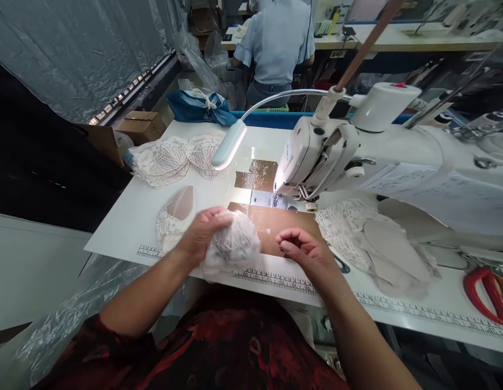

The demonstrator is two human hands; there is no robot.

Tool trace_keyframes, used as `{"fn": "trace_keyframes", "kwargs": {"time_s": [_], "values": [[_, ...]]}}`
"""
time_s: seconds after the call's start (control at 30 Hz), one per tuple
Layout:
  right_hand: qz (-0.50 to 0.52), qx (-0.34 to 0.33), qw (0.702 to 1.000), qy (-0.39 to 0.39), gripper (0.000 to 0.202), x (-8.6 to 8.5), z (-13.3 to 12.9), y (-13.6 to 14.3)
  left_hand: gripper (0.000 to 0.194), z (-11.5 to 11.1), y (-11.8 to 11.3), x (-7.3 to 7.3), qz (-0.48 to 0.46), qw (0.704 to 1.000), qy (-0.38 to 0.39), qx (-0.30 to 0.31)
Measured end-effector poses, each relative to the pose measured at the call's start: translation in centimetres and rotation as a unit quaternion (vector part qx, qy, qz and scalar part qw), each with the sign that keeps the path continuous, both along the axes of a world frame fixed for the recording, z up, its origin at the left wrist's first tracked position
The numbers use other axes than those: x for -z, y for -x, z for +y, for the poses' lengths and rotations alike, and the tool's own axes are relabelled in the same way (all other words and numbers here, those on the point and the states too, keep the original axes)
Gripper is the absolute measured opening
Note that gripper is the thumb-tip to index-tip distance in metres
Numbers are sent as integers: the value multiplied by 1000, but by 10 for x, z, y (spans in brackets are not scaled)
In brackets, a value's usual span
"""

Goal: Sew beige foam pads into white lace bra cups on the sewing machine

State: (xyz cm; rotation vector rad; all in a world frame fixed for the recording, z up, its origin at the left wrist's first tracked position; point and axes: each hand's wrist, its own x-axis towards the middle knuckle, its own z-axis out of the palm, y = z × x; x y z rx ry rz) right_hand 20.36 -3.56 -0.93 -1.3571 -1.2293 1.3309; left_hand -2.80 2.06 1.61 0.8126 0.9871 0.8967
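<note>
My left hand (206, 230) pinches the edge of a white lace cup piece (235, 241), held over the front of the white table (125, 216). To its right, my right hand (302, 248) hovers above a brown sheet (276, 219) with fingers curled; whether anything small is between them I cannot make out. Behind both hands stands a white sewing machine (304, 151), its needle area lit. Another lace piece with a beige cup (181, 203) lies left of my left hand. Lace and beige pieces (385, 244) lie to the right of my right hand.
More lace pieces (162, 160) lie at the back left, near a blue cloth bundle (202, 107). A lamp (231, 145) hangs over the table. Red-handled scissors (485, 295) lie far right. A ruler strip (276, 279) runs along the front edge. A person (276, 46) sits beyond the table.
</note>
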Motion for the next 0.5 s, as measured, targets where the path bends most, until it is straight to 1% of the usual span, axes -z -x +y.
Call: {"fn": "trace_keyframes", "kwargs": {"time_s": [0.03,0.07,0.1,0.13,0.17,0.23,0.27,0.3,0.33,0.4,0.43,0.5], "values": [[-20,18,1000,-9,32,0,0,-8,29,9,6,-5,71,993,-85,-33],[-42,28,999,-14,31,0,0,-16,26,18,9,-10,152,970,-179,-63],[-66,32,997,-20,30,-1,0,-23,24,26,10,-12,236,931,-269,-77],[-91,30,995,-29,28,-2,0,-28,24,34,6,-13,310,881,-350,-74],[-117,23,992,-42,27,-4,2,-32,25,41,-1,-11,376,825,-418,-58],[-174,0,982,-74,25,-9,6,-36,27,50,-25,0,474,713,-516,14],[-204,-15,975,-90,24,-12,10,-37,23,52,-39,8,523,662,-534,51],[-236,-31,966,-102,23,-16,14,-37,20,53,-54,16,569,617,-535,101],[-267,-44,956,-108,23,-19,18,-37,18,52,-67,25,604,582,-522,154],[-326,-65,937,-105,22,-22,28,-34,18,46,-87,40,616,563,-515,195],[-349,-73,928,-104,22,-22,33,-32,19,42,-93,46,616,559,-514,210],[-384,-89,912,-113,24,-19,41,-26,21,32,-98,51,612,554,-518,226]]}}
